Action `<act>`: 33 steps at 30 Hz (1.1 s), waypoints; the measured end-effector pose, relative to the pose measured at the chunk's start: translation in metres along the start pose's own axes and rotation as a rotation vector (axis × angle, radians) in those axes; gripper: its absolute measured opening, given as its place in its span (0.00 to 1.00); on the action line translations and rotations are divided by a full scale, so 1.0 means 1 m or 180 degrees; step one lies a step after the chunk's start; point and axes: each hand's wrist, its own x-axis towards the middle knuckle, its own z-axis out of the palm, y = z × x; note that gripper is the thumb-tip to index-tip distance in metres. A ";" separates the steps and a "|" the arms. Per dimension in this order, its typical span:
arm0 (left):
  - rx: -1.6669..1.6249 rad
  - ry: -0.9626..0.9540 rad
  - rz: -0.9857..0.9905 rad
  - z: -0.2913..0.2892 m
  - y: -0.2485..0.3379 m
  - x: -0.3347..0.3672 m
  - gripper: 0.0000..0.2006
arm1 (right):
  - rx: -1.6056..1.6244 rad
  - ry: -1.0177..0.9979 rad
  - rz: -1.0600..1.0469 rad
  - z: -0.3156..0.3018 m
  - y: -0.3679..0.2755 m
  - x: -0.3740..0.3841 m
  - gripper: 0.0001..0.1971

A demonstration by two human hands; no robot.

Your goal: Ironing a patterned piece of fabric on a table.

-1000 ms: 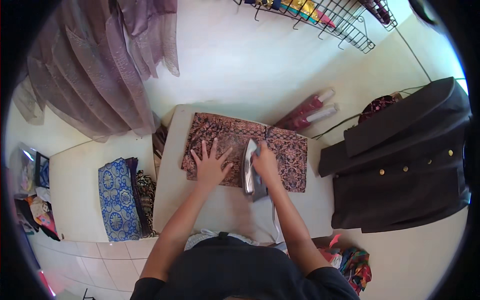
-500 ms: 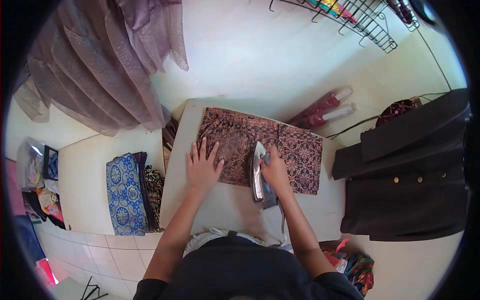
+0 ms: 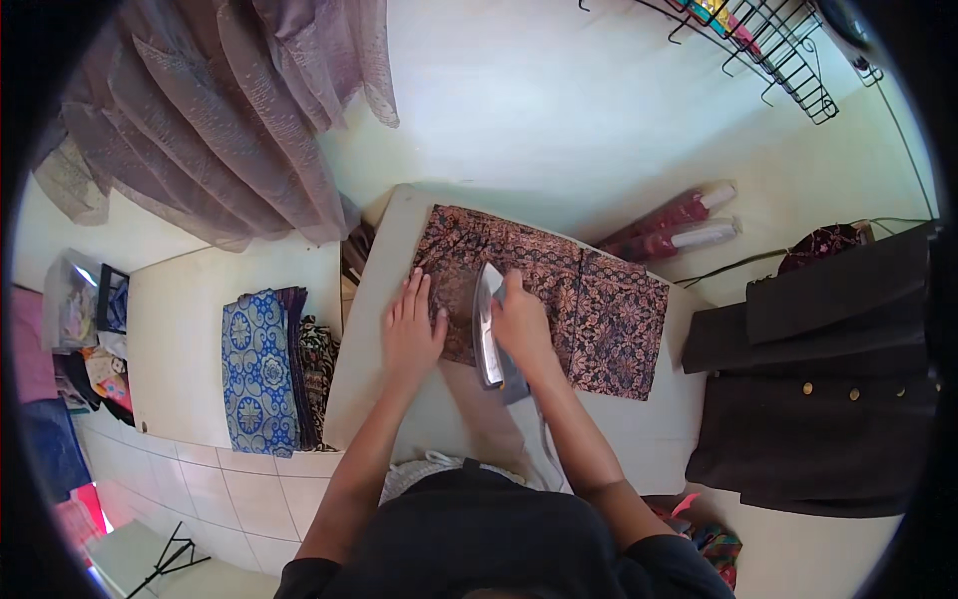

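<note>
A folded dark cloth with a pinkish-brown floral pattern (image 3: pixel 614 324) lies flat on a pale padded table (image 3: pixel 409 439). My right hand (image 3: pixel 521 324) is wrapped round the handle of a clothes iron (image 3: pixel 486 334), which rests on the left half of the cloth with its tip pointing away from me. The iron's cord trails down beside my right forearm toward my body. To the left of the iron, my left hand (image 3: pixel 413 324) lies flat on the cloth's left edge, fingers stretched out and holding nothing.
Folded blue patterned cloth (image 3: pixel 257 369) and darker cloths lie on a white surface at left. Purple curtains (image 3: pixel 220 120) hang at far left. Wrapped dark-red rolls (image 3: pixel 669 225) lean behind the table. A black jacket (image 3: pixel 808 419) hangs at right; a wire rack (image 3: pixel 768 50) is above.
My right hand has slid the iron leftward over the cloth, closer to my left hand. The whole view has shifted and tilted slightly.
</note>
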 end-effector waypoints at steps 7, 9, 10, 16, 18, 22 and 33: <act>-0.0207 0.0380 -0.0026 0.008 -0.015 -0.002 0.23 | -0.0212 0.0050 0.0039 0.013 0.003 0.034 0.18; -0.0382 0.0464 -0.0023 0.007 -0.017 -0.006 0.22 | 0.0041 -0.0122 0.0143 0.015 0.008 0.027 0.19; -0.0693 0.0541 -0.0096 0.006 -0.018 -0.006 0.23 | 0.0301 -0.0281 0.0242 0.016 0.008 0.023 0.19; -0.1133 0.0463 -0.0475 0.002 -0.016 -0.008 0.26 | 0.0209 -0.0153 0.0035 0.040 -0.023 -0.020 0.17; -0.1118 0.0319 -0.0564 -0.001 -0.014 -0.007 0.26 | 0.0294 -0.0086 0.0003 0.042 -0.028 -0.001 0.17; -0.1761 0.0607 -0.0491 0.007 -0.018 -0.006 0.22 | 0.0180 -0.0029 -0.0273 0.047 -0.034 0.049 0.17; -0.4056 0.0921 -0.0836 0.007 -0.020 -0.009 0.35 | 0.0505 -0.0244 -0.0329 0.062 -0.074 -0.008 0.16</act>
